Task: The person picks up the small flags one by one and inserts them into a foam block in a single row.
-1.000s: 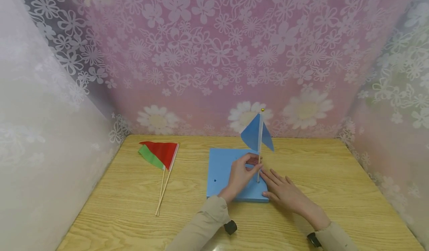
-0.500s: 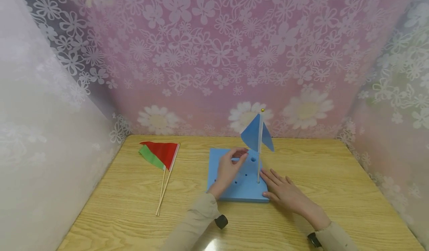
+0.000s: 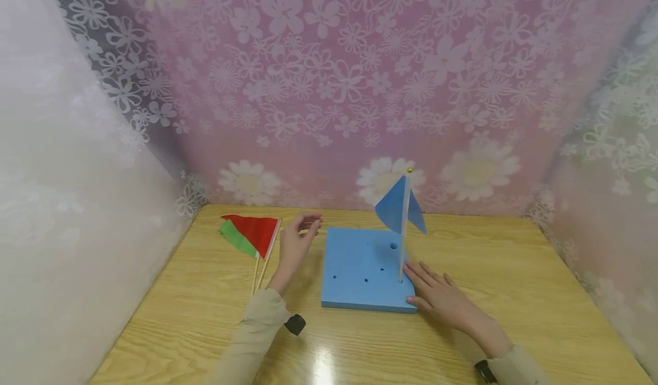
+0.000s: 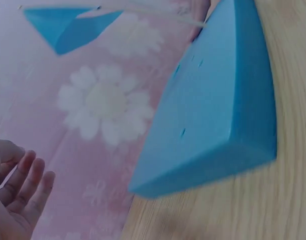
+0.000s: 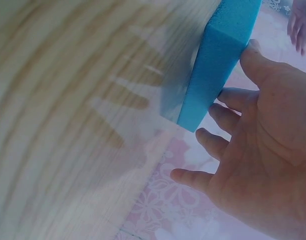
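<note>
1. Resting flat, fingers straight, at the near right corner of the blue foam block (image 3: 366,271), with the thumb against its front edge: the right hand (image 3: 442,299), grasping nothing
2. Seen again in the right wrist view, the same hand (image 5: 263,145) spread beside the block's corner (image 5: 218,60), thumb touching the foam
3. Raised above the tabletop (image 3: 514,293) between the block and the two lying flags: the left hand (image 3: 294,248), fingers loosely bent, thumb and forefinger close together at the tip, empty as far as could be told
4. Caught only partly in the left wrist view, relaxed fingers (image 4: 23,185) at the lower left, holding nothing there
5. Standing upright in a hole near the block's right edge, just beyond the right fingertips: the blue flag (image 3: 400,211) on its pale stick, topped by a small gold bead
6. Lying flat on the tabletop left of the left hand, well apart from the block: the red flag (image 3: 253,232) over the green flag (image 3: 233,241), sticks side by side pointing toward the near edge
7. Dotted with several small empty holes and one larger hole: the block's top face
</note>
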Demonstrator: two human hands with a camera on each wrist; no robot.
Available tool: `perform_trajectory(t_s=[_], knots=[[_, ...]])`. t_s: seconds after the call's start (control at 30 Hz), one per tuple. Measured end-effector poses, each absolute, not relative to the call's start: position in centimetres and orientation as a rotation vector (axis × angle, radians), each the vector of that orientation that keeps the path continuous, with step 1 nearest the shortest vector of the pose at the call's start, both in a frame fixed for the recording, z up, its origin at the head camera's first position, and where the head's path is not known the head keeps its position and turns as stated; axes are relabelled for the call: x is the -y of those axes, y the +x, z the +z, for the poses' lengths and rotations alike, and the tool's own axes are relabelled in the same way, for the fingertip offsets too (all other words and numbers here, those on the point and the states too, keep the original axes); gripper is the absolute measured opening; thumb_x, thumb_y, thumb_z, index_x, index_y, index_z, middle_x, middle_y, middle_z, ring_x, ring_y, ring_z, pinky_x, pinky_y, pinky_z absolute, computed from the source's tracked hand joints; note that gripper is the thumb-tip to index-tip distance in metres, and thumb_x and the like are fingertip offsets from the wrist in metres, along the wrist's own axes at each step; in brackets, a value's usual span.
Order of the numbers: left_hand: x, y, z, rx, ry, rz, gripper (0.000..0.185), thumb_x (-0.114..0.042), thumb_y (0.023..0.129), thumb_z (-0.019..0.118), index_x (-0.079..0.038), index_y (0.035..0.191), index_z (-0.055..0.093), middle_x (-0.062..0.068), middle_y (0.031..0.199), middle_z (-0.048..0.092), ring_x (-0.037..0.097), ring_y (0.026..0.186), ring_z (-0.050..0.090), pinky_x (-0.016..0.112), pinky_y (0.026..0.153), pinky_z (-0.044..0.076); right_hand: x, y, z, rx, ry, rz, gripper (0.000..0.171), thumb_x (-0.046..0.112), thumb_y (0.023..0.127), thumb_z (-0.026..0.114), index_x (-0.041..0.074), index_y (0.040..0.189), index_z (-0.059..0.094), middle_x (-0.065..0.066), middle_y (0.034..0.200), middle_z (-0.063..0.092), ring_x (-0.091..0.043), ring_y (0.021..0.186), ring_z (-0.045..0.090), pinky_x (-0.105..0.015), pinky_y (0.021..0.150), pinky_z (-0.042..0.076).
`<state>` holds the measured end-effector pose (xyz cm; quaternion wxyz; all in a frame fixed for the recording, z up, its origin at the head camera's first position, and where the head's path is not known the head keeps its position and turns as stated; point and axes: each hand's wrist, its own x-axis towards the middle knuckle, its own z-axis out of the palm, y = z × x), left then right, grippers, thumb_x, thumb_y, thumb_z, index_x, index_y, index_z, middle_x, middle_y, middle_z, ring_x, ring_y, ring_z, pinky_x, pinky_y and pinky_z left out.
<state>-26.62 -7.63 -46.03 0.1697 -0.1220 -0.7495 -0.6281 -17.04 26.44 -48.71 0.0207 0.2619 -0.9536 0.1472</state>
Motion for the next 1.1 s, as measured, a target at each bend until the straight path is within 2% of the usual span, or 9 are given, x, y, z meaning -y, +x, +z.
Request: perform_trajectory(t_s=[0.1,0.33,0.43,0.57,0.73,0.97,1.1], knots=[[10.2,-26.7,-46.2,2.173,-0.295,-1.733,0.017,-0.010,0.097,0.069,-0.005,0.113,0.073,0.014,0.108,0.075,0.032,0.097,0.072,0.030,0.078,0.062,-26.5,-17.1,-48.9,2.971,0.799,0.462,0.066,0.040,0.102,0.058,0.005,0.154,0.041,-0.018,0.160,0.037,-0.046,0.144,0.035,-0.080,0.102,0.031],[15.1,-26.1,-46.9,2.274,-0.144,-1.679,0.017,-0.004,0.097,0.068,0.000,0.113,0.071,0.021,0.107,0.073,0.034,0.094,0.072,0.040,0.077,0.062,-26.9,-17.4,-49.9,2.889,0.835,0.425,0.066,0.041,0.101,0.060,0.008,0.155,0.041,-0.016,0.159,0.040,-0.046,0.141,0.040,-0.080,0.095,0.035],[16.6,-25.7,-47.2,2.369,-0.057,-1.584,0.016,-0.006,0.097,0.068,0.002,0.111,0.071,0.023,0.100,0.072,0.035,0.088,0.070,0.031,0.070,0.061,-26.8,-17.3,-49.6,2.915,0.822,0.445,0.066,0.040,0.101,0.060,0.006,0.155,0.041,-0.017,0.159,0.039,-0.047,0.142,0.038,-0.080,0.098,0.033],[18.3,-25.3,-48.0,2.524,0.011,-1.399,0.013,-0.007,0.096,0.069,0.002,0.105,0.072,0.018,0.091,0.072,0.031,0.075,0.070,0.020,0.057,0.050,-26.5,-17.1,-48.9,2.975,0.793,0.447,0.065,0.039,0.102,0.059,0.004,0.154,0.041,-0.017,0.160,0.037,-0.045,0.144,0.036,-0.079,0.101,0.033],[19.7,-24.7,-48.9,2.662,0.024,-1.364,0.014,-0.004,0.092,0.069,0.004,0.102,0.073,0.016,0.089,0.072,0.025,0.070,0.070,0.023,0.057,0.052,-26.5,-17.1,-48.8,2.998,0.789,0.418,0.065,0.039,0.102,0.059,0.005,0.154,0.041,-0.017,0.160,0.037,-0.044,0.144,0.036,-0.078,0.101,0.034],[20.5,-23.9,-49.2,2.854,-0.010,-1.111,0.007,-0.004,0.087,0.075,0.000,0.093,0.075,0.008,0.083,0.073,0.022,0.076,0.068,0.030,0.062,0.051,-26.4,-17.1,-48.7,2.995,0.796,0.427,0.065,0.038,0.102,0.059,0.004,0.154,0.041,-0.017,0.160,0.037,-0.045,0.144,0.036,-0.078,0.101,0.033],[20.2,-23.6,-49.2,2.888,0.011,-1.106,0.010,-0.003,0.084,0.077,0.001,0.092,0.074,0.008,0.081,0.073,0.017,0.066,0.067,0.028,0.058,0.052,-26.4,-17.1,-48.8,2.999,0.792,0.429,0.065,0.038,0.102,0.059,0.004,0.154,0.041,-0.017,0.160,0.037,-0.045,0.144,0.036,-0.078,0.101,0.033]])
